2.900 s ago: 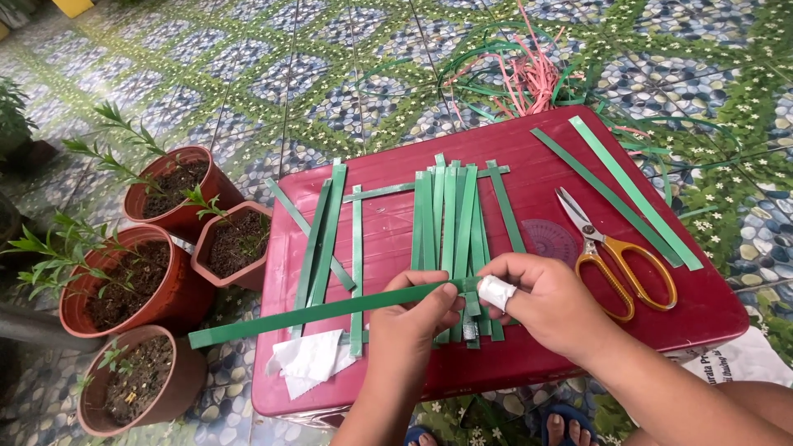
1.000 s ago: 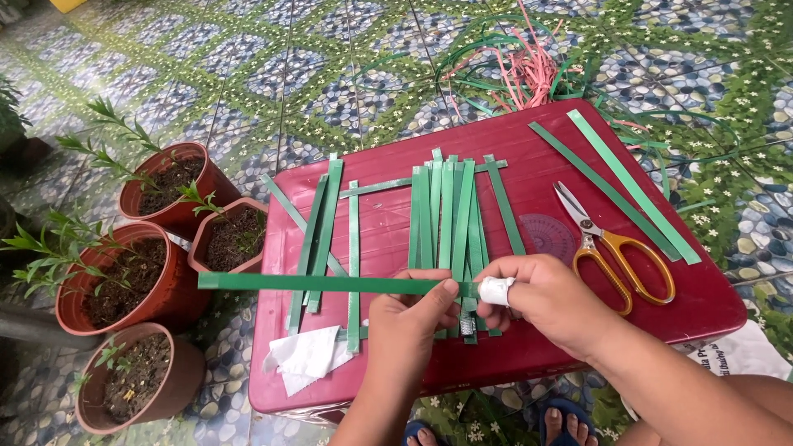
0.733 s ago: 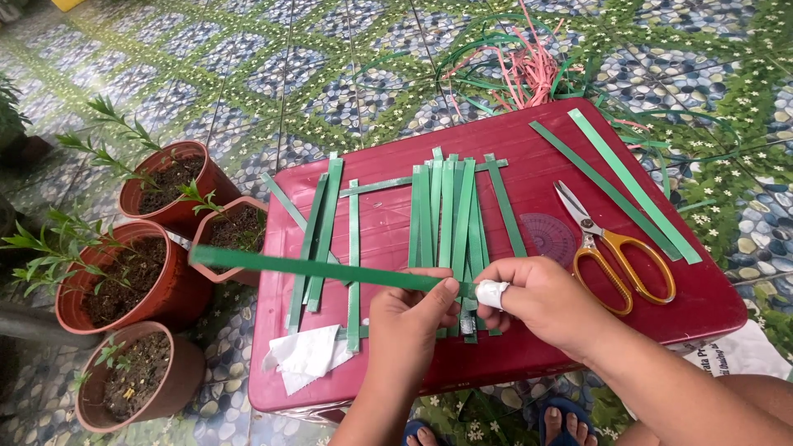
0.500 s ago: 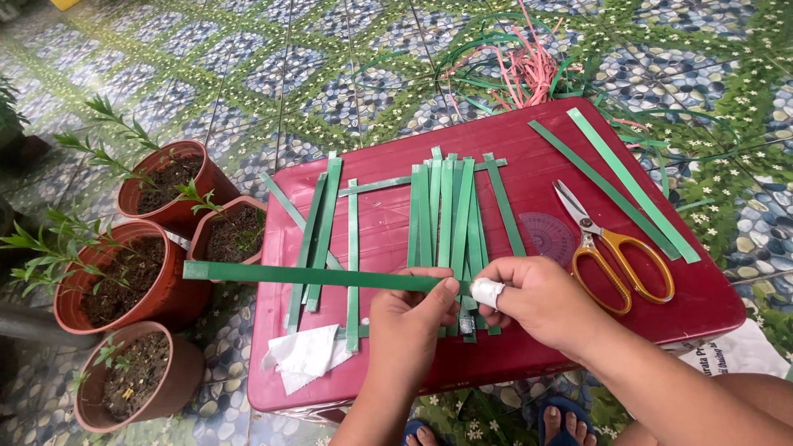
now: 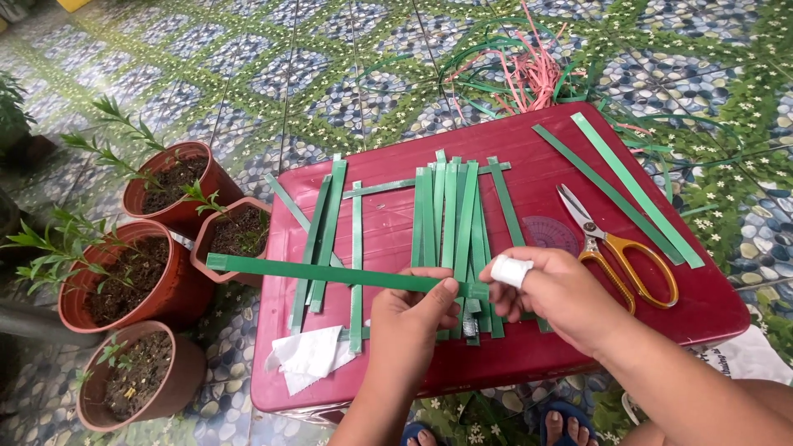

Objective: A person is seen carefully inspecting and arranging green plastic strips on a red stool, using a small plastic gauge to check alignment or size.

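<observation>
Two hands pinch one long green strip over a red table.

Left hand (image 5: 413, 318) grips the horizontal green strip (image 5: 330, 274) between thumb and fingers near its right end; the strip runs leftward, its far end past the red table (image 5: 710, 310) edge, above the flower pots (image 5: 169, 194). Right hand (image 5: 553, 297), with a white wrap on one fingertip, closes on the same strip's right end, just beside the left hand. Beneath both hands lies a bundle of upright green strips (image 5: 450, 215), packed side by side. Scissors (image 5: 615, 248) with yellow handles rest to the right, apart from the hands. Crumpled white paper (image 5: 310, 359) sits at the near left edge. Loose pink and green offcuts (image 5: 529, 70) lie on the tiled floor beyond the table.
</observation>
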